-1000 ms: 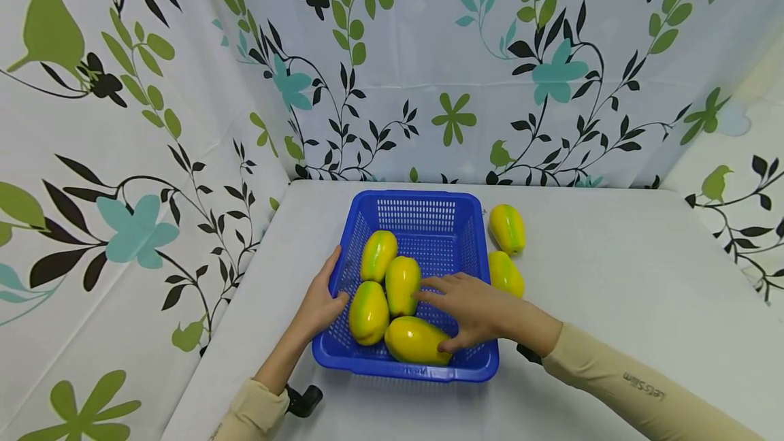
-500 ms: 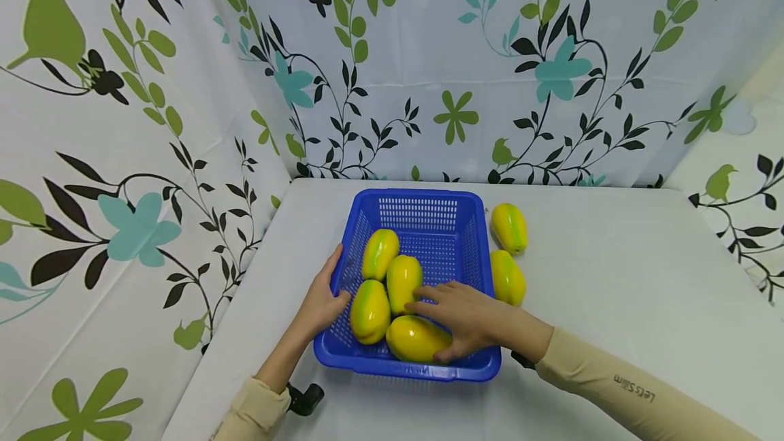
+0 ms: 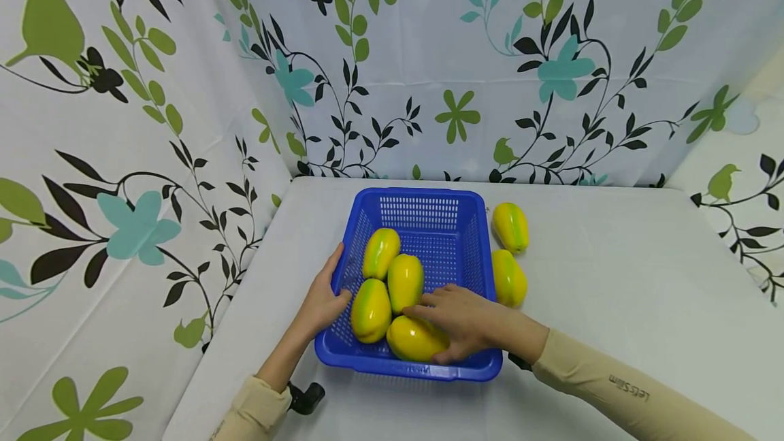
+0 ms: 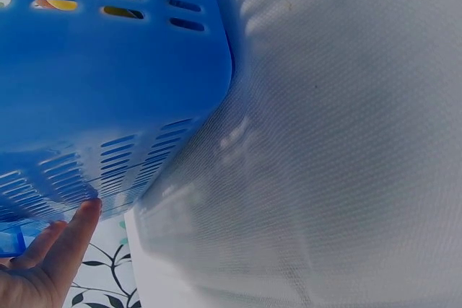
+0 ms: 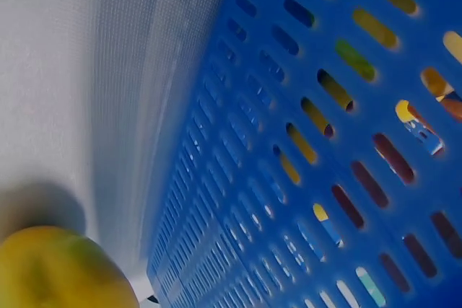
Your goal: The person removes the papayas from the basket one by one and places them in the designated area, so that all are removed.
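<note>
A blue plastic basket [image 3: 456,373] with slotted walls stands on the table. Inside lie several glossy yellow mango-shaped fruits with green streaks, among them an upright-lying fruit [image 3: 370,312] at the left. My left hand [image 3: 322,301] holds the basket's left rim, thumb on the inner side, and its fingers lie along the outer wall in the left wrist view. My right hand [image 3: 459,322] reaches over the right side and grips the front mango-shaped fruit [image 3: 413,339], thumb at the near end, fingers at the far side. The right wrist view shows the basket wall [image 5: 238,178], which mostly hides that hand.
Two more yellow fruits lie on the white table outside the basket's right wall: a farther fruit [image 3: 510,228] and a nearer fruit [image 3: 508,279]. A patterned curtain [image 3: 392,87] hangs behind and at the sides of the table [image 3: 612,278].
My right hand has lowered and moved slightly left, closing its fingers around the front fruit. My left hand has kept its hold on the basket rim.
</note>
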`<state>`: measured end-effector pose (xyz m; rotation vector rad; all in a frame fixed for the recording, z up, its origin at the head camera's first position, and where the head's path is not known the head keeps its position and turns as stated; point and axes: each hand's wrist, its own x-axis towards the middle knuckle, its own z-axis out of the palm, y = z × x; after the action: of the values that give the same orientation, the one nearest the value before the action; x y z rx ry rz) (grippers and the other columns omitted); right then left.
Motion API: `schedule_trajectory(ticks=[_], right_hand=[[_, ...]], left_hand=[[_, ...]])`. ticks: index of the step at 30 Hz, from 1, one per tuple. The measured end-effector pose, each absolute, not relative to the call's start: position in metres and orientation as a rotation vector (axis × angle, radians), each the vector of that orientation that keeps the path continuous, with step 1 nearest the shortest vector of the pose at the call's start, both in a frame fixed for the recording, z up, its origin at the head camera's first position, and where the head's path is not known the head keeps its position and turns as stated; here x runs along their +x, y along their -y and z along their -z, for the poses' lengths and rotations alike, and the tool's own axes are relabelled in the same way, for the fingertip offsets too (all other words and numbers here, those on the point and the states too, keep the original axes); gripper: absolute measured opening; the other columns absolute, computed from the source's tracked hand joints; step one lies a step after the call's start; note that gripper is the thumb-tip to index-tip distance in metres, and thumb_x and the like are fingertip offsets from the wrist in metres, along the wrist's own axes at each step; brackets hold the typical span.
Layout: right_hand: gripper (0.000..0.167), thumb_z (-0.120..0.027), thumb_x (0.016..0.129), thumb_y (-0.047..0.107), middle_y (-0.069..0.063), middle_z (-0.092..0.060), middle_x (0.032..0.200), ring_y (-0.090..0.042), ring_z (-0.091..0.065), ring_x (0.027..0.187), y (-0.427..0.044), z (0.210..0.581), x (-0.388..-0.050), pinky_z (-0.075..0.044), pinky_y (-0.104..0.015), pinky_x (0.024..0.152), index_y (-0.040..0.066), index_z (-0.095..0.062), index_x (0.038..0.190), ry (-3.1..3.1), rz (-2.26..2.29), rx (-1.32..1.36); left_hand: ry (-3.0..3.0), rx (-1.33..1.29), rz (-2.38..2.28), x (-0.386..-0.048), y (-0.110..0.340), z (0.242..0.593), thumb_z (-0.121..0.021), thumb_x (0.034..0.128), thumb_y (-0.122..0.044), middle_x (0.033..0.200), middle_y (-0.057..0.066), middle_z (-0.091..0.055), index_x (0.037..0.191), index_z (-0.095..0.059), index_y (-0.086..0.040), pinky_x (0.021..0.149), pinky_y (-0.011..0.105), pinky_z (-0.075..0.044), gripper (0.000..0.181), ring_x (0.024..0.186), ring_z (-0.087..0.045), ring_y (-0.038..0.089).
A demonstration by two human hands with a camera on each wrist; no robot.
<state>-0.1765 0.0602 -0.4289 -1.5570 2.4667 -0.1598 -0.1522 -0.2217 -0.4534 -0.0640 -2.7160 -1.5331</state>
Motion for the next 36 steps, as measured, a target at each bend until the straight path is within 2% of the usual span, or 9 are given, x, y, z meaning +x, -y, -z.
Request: schedule_trajectory(ticks=[16,36], right_hand=[[0.075,-0.071,0.081,0.051,0.002,-0.065,0.120,-0.017,-0.059,0.111,-0.063,0.433,-0.176,-0.040,-0.043,0.107,0.019,-0.048,0.145,-2.454,0.170,-1.568],[0.076,-0.073,0.082,0.049,0.000,-0.065,0.106,-0.018,-0.062,0.095,-0.078,0.404,-0.179,-0.047,-0.041,0.098,0.013,-0.048,0.144,-2.622,0.178,-1.607]], left_hand=[[2.721,-0.107,1.541,-0.153,0.219,0.454,-0.048,0.0791,0.009,0.163,0.017,-0.015,0.159,-0.014,-0.008,0.116,0.056,-0.017,0.088,0.148,-0.017,0.038],[2.731,-0.084,1.533,-0.152,0.221,0.451,-0.048,0.0799,0.007,0.163,0.018,-0.015,0.159,-0.013,-0.008,0.114,0.057,-0.020,0.088,0.147,-0.019,0.040]])
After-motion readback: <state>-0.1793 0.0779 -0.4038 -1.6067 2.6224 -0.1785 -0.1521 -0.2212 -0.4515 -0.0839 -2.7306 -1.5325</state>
